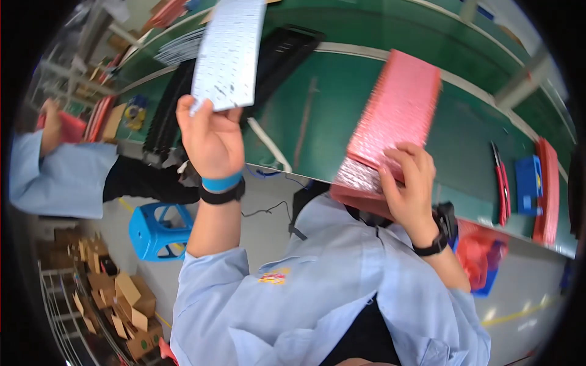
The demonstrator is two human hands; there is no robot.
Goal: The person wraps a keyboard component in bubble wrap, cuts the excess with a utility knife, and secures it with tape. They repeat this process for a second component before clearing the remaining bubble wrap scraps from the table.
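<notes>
My left hand [213,137] is raised over the green table, gripping the near end of a long white panel [229,52] with rows of small dark marks between thumb and fingers. Pink bubble-wrap bags [400,97] lie stacked at the table's near edge. My right hand [414,183] rests at their near end, fingers bent and thumb against the top bag [360,175], whose end flap hangs over the edge. Part of that bag is hidden under the hand.
Black racks [284,58] and a stack of thin panels [180,47] stand at the back left. Red-handled tweezers or pliers [502,189], a blue box [528,183] and a pink roll [547,192] lie right. Left are a blue stool [155,232], cartons [137,299] and a co-worker's sleeve [61,174].
</notes>
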